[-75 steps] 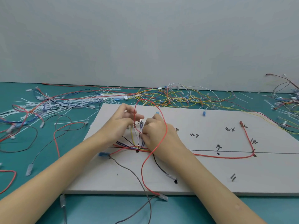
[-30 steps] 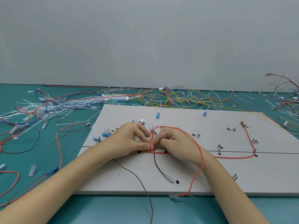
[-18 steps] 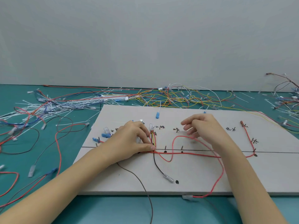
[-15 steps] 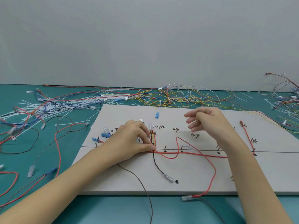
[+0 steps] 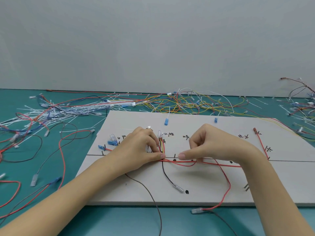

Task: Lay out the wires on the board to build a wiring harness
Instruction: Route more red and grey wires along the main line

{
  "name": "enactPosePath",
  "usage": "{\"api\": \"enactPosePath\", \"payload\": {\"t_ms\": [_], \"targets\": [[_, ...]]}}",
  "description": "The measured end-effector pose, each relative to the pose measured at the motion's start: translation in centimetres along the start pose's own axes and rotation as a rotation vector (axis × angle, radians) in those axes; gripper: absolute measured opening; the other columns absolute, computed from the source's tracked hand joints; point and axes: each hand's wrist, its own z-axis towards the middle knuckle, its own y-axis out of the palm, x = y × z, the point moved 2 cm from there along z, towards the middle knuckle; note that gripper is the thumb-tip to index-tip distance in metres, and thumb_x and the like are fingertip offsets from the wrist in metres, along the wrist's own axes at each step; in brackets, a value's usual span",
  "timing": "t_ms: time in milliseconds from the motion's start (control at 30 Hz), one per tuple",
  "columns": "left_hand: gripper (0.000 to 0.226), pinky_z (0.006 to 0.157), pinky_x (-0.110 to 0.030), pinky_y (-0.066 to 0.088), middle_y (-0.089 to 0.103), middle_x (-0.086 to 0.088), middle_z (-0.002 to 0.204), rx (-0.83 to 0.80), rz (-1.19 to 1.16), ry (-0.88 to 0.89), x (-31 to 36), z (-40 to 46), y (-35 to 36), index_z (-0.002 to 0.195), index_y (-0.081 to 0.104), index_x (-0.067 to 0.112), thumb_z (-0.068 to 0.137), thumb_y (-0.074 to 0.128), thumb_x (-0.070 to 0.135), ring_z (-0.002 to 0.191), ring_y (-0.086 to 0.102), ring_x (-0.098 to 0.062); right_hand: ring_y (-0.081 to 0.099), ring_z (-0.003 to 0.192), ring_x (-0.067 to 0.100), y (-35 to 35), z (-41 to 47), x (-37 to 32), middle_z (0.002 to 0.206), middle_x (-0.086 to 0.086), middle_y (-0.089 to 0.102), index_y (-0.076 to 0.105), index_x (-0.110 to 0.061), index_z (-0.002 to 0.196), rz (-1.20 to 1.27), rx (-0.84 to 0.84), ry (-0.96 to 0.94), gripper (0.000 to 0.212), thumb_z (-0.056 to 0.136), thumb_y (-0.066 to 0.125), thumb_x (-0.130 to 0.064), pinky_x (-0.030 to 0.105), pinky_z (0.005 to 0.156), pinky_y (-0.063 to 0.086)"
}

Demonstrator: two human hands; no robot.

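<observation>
Left hand [image 5: 138, 150] pinching thin red wire [image 5: 225, 181] on flat grey board [image 5: 204, 184]; right hand [image 5: 213, 147] curled, pressing same wire alongside.

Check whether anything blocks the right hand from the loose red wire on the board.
Nothing visible does: the right hand is already on the red wire by the board's drawn line.

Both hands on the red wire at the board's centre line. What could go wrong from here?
1. The red wire loops slack past the board; its clear terminal hangs off the near edge and may snag when pulled.
2. The left hand pins the bundle at the bend; lifting it could let the wires spring apart.
3. The right hand may disturb the other red wire.
</observation>
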Motion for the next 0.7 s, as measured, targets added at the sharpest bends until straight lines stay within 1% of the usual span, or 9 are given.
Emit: {"api": "enactPosePath", "payload": {"t_ms": [33, 67, 133, 200, 300, 400, 467, 567, 700], "targets": [[0.015, 0.081, -0.025, 0.039, 0.059, 0.021, 0.093, 0.000, 0.002, -0.001, 0.0, 0.0, 0.0, 0.066, 0.071, 0.034, 0.076, 0.076, 0.044, 0.094, 0.042, 0.006, 0.035, 0.048, 0.012, -0.2, -0.1, 0.3, 0.047, 0.003, 0.048, 0.058, -0.015, 0.049, 0.022, 0.004, 0.016, 0.044, 0.069, 0.083, -0.045, 0.017, 0.045, 0.029], [0.015, 0.081, -0.024, 0.039, 0.059, 0.021, 0.093, -0.002, 0.006, -0.001, 0.1, 0.0, 0.0, 0.067, 0.073, 0.033, 0.076, 0.076, 0.044, 0.094, 0.042, 0.006, 0.032, 0.046, 0.011, -0.4, -0.3, 0.5, 0.046, -0.003, 0.043, 0.059, -0.015, 0.051, 0.054, 0.002, 0.031, 0.041, 0.070, 0.082, -0.043, 0.015, 0.042, 0.025], [0.014, 0.083, -0.025, 0.039, 0.060, 0.020, 0.094, -0.007, 0.011, 0.001, 0.2, 0.0, 0.0, 0.068, 0.073, 0.031, 0.077, 0.076, 0.042, 0.093, 0.041, 0.005, 0.026, 0.045, 0.010, -0.9, -0.6, 1.3, 0.046, -0.009, 0.037, 0.067, -0.017, 0.062, 0.139, -0.007, 0.059, 0.028, 0.075, 0.080, -0.038, 0.017, 0.041, 0.020], [0.015, 0.086, -0.026, 0.040, 0.060, 0.018, 0.095, -0.015, 0.006, -0.004, 0.5, -0.1, -0.1, 0.066, 0.068, 0.035, 0.077, 0.076, 0.041, 0.094, 0.042, 0.001, 0.026, 0.046, 0.009, -1.5, -0.9, 2.3, 0.048, -0.011, 0.038, 0.072, -0.019, 0.072, 0.148, -0.028, 0.094, 0.015, 0.079, 0.077, -0.032, 0.021, 0.044, 0.017], [0.021, 0.087, -0.027, 0.040, 0.060, 0.018, 0.096, -0.026, 0.001, -0.023, 0.8, -0.1, -0.3, 0.063, 0.061, 0.041, 0.077, 0.077, 0.040, 0.096, 0.042, -0.004, 0.032, 0.047, 0.009, -2.0, -1.3, 3.8, 0.053, -0.005, 0.042, 0.074, -0.015, 0.075, 0.080, -0.078, 0.181, 0.014, 0.081, 0.075, -0.027, 0.021, 0.044, 0.023], [0.019, 0.088, -0.028, 0.040, 0.060, 0.015, 0.096, -0.022, 0.001, -0.036, 0.8, -0.1, -0.3, 0.065, 0.062, 0.039, 0.076, 0.078, 0.040, 0.097, 0.045, -0.008, 0.030, 0.049, 0.012, -2.7, -1.6, 5.0, 0.055, 0.001, 0.041, 0.071, -0.011, 0.072, 0.118, -0.070, 0.281, 0.018, 0.081, 0.075, -0.025, 0.018, 0.041, 0.023], [0.020, 0.088, -0.029, 0.040, 0.060, 0.015, 0.096, -0.019, 0.005, -0.041, 0.8, -0.2, -0.2, 0.064, 0.062, 0.039, 0.076, 0.078, 0.040, 0.097, 0.046, -0.009, 0.029, 0.046, 0.013, -3.2, -1.8, 5.6, 0.052, 0.002, 0.043, 0.068, -0.011, 0.069, 0.113, -0.037, 0.352, 0.020, 0.081, 0.076, -0.025, 0.018, 0.038, 0.021], [0.021, 0.088, -0.029, 0.041, 0.060, 0.015, 0.095, -0.015, 0.004, -0.046, 0.8, -0.2, -0.2, 0.063, 0.060, 0.041, 0.075, 0.078, 0.041, 0.098, 0.047, -0.009, 0.031, 0.042, 0.012, -3.6, -1.9, 6.0, 0.050, 0.000, 0.049, 0.069, -0.012, 0.067, 0.064, 0.033, 0.448, 0.021, 0.081, 0.077, -0.025, 0.018, 0.037, 0.022], [0.018, 0.086, -0.024, 0.037, 0.060, 0.014, 0.094, -0.003, 0.011, -0.038, 0.7, -0.2, -0.1, 0.066, 0.062, 0.036, 0.075, 0.078, 0.041, 0.096, 0.047, -0.006, 0.032, 0.036, 0.010, -3.9, -1.6, 6.3, 0.048, -0.001, 0.052, 0.072, -0.011, 0.068, 0.026, 0.147, 0.524, 0.016, 0.082, 0.075, -0.018, 0.017, 0.037, 0.023]]}}
